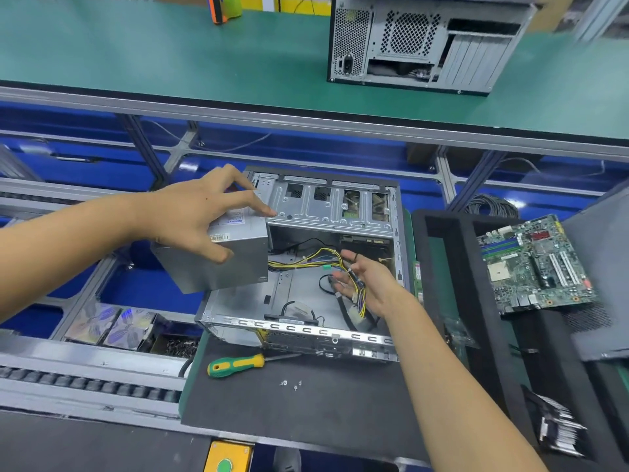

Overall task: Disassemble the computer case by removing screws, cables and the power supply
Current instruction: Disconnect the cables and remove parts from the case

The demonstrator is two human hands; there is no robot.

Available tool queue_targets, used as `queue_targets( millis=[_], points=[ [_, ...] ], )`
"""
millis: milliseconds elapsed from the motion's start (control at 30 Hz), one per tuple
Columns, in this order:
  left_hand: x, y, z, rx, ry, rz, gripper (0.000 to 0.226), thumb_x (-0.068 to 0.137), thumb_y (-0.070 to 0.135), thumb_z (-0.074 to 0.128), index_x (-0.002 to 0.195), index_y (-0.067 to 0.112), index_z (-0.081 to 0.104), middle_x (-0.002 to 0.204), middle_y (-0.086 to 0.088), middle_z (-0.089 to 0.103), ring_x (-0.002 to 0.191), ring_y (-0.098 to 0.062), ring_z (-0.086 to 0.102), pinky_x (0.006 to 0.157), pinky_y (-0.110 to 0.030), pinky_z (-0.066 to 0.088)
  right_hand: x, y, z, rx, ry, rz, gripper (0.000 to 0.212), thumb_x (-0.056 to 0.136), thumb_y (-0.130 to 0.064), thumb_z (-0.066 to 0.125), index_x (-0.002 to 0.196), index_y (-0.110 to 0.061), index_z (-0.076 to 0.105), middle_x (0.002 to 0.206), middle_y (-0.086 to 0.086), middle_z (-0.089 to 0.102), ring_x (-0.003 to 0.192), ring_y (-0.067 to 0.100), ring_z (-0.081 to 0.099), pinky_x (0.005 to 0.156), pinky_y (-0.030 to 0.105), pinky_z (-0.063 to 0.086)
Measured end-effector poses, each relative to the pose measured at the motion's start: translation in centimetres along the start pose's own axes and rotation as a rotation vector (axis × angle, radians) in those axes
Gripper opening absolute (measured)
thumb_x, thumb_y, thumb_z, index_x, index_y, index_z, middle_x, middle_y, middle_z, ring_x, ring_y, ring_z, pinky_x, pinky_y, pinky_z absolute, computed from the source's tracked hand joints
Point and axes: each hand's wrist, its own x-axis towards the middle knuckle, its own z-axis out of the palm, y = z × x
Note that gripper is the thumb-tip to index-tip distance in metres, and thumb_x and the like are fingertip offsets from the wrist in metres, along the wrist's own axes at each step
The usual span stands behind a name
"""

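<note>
An open grey computer case (360, 212) lies on its side on a dark mat. My left hand (200, 212) grips the silver power supply (235, 264) from above and holds it raised over the case's left edge. A yellow and black cable bundle (306, 262) runs from the supply into the case. My right hand (364, 284) is inside the case, palm up with fingers spread, cradling the bundle's connectors. A green and yellow screwdriver (238, 364) and three loose screws (292, 384) lie on the mat in front of the case.
A removed motherboard (534, 264) rests on black foam trays (442, 267) to the right. Another computer case (425, 42) stands on the green shelf behind. Roller conveyors (85, 383) and bins of parts (112, 325) sit at the left. A yellow button box (228, 458) is at the bottom edge.
</note>
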Motion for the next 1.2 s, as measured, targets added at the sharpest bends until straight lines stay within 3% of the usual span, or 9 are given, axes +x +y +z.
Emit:
queue_targets(
  millis=[167,267,367,433,600,767,867,933,1200],
  points=[
    [0.4,0.9,-0.5,0.122,-0.080,-0.023,0.096,0.069,0.056,0.081,0.146,0.058,0.025,0.116,0.009,0.024,0.112,-0.020,0.035,0.094,-0.036,0.043,-1.0,0.6,-0.1,0.073,0.041,-0.092,0.061,0.086,0.016,0.034,0.137,-0.015,0.044,0.119,0.021,0.060,0.067,0.025,0.073,0.073,0.047,0.064],
    [0.7,1.6,-0.9,0.237,-0.178,-0.079,0.096,0.072,0.071,0.069,0.145,0.068,0.007,0.110,0.007,0.023,0.102,-0.021,0.037,0.077,-0.041,0.052,-1.7,1.2,0.2,-0.123,0.099,-0.201,0.059,0.084,0.018,0.043,0.129,-0.019,0.039,0.107,0.027,0.064,0.070,0.027,0.073,0.051,0.032,0.054],
    [0.7,2.4,-1.2,0.339,-0.120,-0.056,0.089,0.073,0.085,0.054,0.146,0.071,0.004,0.113,0.009,0.035,0.097,-0.020,0.051,0.065,-0.039,0.053,-1.9,2.0,0.3,-0.400,0.037,-0.309,0.038,0.091,0.005,0.058,0.119,-0.017,0.043,0.097,0.018,0.075,0.067,0.024,0.072,0.046,0.025,0.043],
    [0.7,2.4,-1.2,0.319,-0.094,-0.037,0.087,0.074,0.085,0.054,0.147,0.071,0.008,0.116,0.011,0.042,0.098,-0.017,0.054,0.067,-0.039,0.053,-1.8,2.4,0.1,-0.508,0.047,-0.367,0.013,0.098,-0.007,0.052,0.110,-0.012,0.048,0.087,0.010,0.077,0.063,0.027,0.073,0.041,0.021,0.037],
    [0.5,0.4,-2.7,-0.165,-0.117,-0.181,0.088,0.069,0.081,0.069,0.144,0.071,0.024,0.141,0.023,0.051,0.114,-0.012,0.061,0.092,-0.044,0.053,-1.4,2.1,-0.3,-0.425,0.162,-0.512,0.017,0.103,-0.012,0.041,0.089,-0.007,0.050,0.075,0.016,0.074,0.056,0.035,0.071,0.038,0.025,0.041],
    [-0.1,-2.7,-2.4,-0.677,-0.128,-0.364,0.088,0.069,0.054,0.091,0.140,0.057,0.040,0.124,0.007,0.064,0.095,-0.025,0.075,0.070,-0.048,0.064,-1.0,1.6,0.0,-0.203,0.082,-0.439,0.014,0.099,-0.006,0.042,0.090,-0.004,0.052,0.079,0.025,0.073,0.054,0.033,0.070,0.039,0.025,0.041],
    [0.5,-4.8,-1.8,-0.747,-0.116,-0.414,0.077,0.067,0.053,0.092,0.126,0.039,0.045,0.120,0.003,0.070,0.096,-0.035,0.074,0.073,-0.057,0.063,-0.6,1.3,-0.1,-0.108,0.073,-0.386,0.013,0.097,-0.006,0.044,0.095,0.000,0.057,0.077,0.030,0.071,0.051,0.030,0.069,0.037,0.022,0.040],
    [1.0,-5.5,-1.6,-0.766,-0.114,-0.424,0.075,0.066,0.056,0.092,0.121,0.033,0.047,0.119,0.003,0.072,0.097,-0.035,0.074,0.072,-0.051,0.063,-0.3,1.3,-0.2,-0.077,0.084,-0.362,0.017,0.097,-0.007,0.044,0.095,0.002,0.058,0.074,0.027,0.072,0.049,0.026,0.068,0.037,0.021,0.039],
    [2.9,-6.1,-1.6,-0.780,-0.148,-0.421,0.064,0.068,0.052,0.089,0.114,0.031,0.049,0.116,0.001,0.074,0.093,-0.037,0.075,0.071,-0.048,0.064,-0.2,0.9,-0.1,0.074,0.136,-0.220,0.029,0.101,-0.010,0.040,0.093,0.000,0.067,0.054,0.010,0.065,0.036,0.011,0.054,0.034,0.017,0.034]
  ],
)
